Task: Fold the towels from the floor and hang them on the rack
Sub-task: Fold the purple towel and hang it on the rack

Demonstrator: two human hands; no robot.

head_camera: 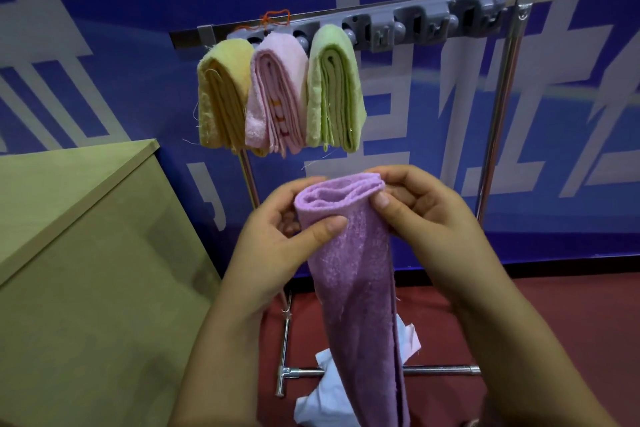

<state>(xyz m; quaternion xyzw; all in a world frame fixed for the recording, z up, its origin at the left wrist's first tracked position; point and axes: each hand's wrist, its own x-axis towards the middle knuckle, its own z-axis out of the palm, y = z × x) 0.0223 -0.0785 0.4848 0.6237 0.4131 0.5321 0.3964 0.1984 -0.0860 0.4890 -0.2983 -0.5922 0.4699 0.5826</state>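
Red floor (pixel 554 322); blue wall (pixel 104 10) with white lettering; tan cabinet (pixel 86 253) (left). Rack (pixel 381 15): yellow towel (pixel 221 97), pink towel (pixel 273 94), green towel (pixel 332 87) hung. Left hand (pixel 277 236) and right hand (pixel 426 215), each grip pinching folded purple towel (pixel 353 270) below rack. White towel (pixel 325 395) on floor.

The purple towel (pixel 356 274) runs off the bottom edge, so its lower end cannot be seen. The left hand's (pixel 277 236) fingers go behind the towel's folded top, out of sight past the thumb; the right hand's (pixel 419 208) fingertips are likewise tucked behind the fold. A white cloth (pixel 325 395) on the floor lies partly hidden behind the hanging towel and both forearms, shape unclear. The rack's (pixel 381 15) left post vanishes behind the left hand. The grey clips (pixel 426 22) are blurred. The beige cabinet (pixel 86 270) is cut by the left edge.
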